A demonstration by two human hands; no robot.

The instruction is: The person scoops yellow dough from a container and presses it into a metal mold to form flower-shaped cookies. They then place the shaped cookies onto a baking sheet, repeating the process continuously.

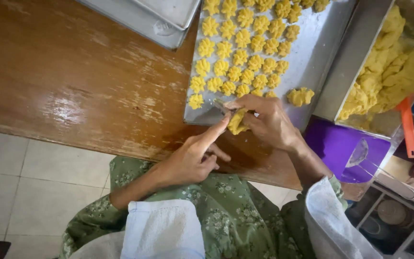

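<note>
- From the head camera, we see our right hand (pixel 269 122) closed around a soft lump of yellow dough (pixel 237 123) together with a small metal piping nozzle (pixel 221 105), held at the near edge of the flat silver baking tray (pixel 319 52).
- Our left hand (pixel 190 158) holds nothing; its forefinger is stretched out and touches the dough lump and nozzle, the other fingers curled in.
- The dough in hand sits just over the tray's near rim, above the brown wooden counter (pixel 73 76).
- On the tray lie small yellow flower-shaped cookies (pixel 238 57), set in slanting rows; we count roughly thirty-five in view, though the top rows run out of the picture.
- One loose unshaped dough piece (pixel 300 96) lies on the tray, just right of the rows.
- We judge the shaping well along: the left part of the tray is filled, while its right strip is bare.
- Much is left: a rectangular metal pan (pixel 348 62) to the right holds a large heap of yellow dough (pixel 389 72).
- One orange-handled scraper (pixel 408 127) leans at that pan.
- Two stacked empty metal trays (pixel 144 19) rest at the counter's far side.
</note>
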